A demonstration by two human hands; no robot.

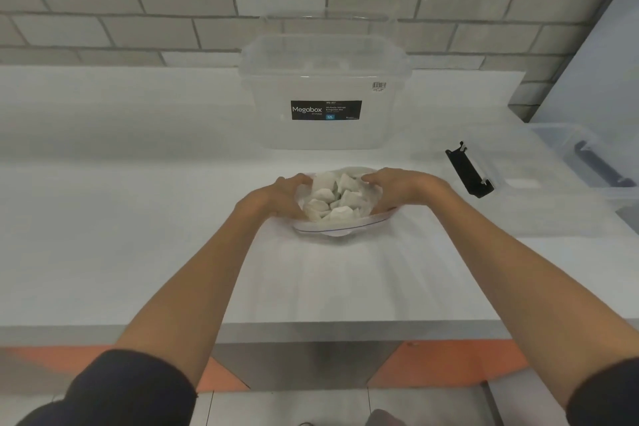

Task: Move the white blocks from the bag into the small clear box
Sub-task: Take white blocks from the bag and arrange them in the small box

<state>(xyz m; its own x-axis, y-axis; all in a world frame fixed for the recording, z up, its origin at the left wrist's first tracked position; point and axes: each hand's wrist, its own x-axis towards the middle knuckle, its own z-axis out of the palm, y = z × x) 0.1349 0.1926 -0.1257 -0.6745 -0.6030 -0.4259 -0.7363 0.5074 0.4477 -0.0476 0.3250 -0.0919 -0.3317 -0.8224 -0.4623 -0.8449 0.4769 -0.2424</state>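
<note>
A clear zip bag [337,228] lies on the white table, its mouth spread wide and full of several white blocks [333,195]. My left hand [281,195] grips the bag's left edge and my right hand [397,187] grips its right edge, holding the opening apart. A large clear box [325,86] with a black Megabox label stands just behind the bag. A clear lid or shallow box [511,204] with a black latch [468,169] lies flat to the right of the bag.
The white table [138,218] runs up to a grey brick wall at the back. Another clear container [587,159] with a dark handle sits at the far right edge. The table's front edge is near my elbows, with an orange and grey floor below.
</note>
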